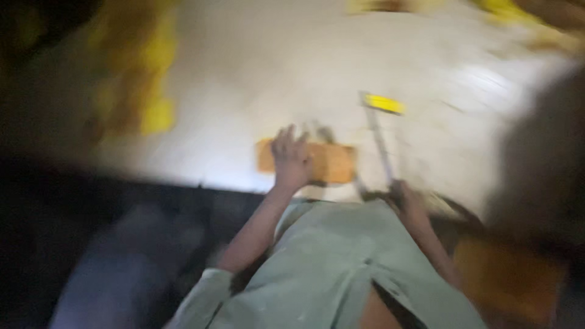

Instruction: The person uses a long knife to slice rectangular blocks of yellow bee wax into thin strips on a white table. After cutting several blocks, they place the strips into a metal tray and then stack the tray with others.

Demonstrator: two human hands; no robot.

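On the pale worktop [244, 79], seen from the head camera and badly blurred, lies a flat orange rectangular block [332, 163]. The left hand [290, 159] rests on top of its left half, fingers [286, 135] spread and pointing away, so the block shows on both sides of the palm and runs out to the right. The right hand [407, 200] sits near the worktop's front edge, closed around the lower end of a thin grey rod with a yellow head [381, 131], which rises just right of the block. A pale green shirt [329, 268] fills the foreground.
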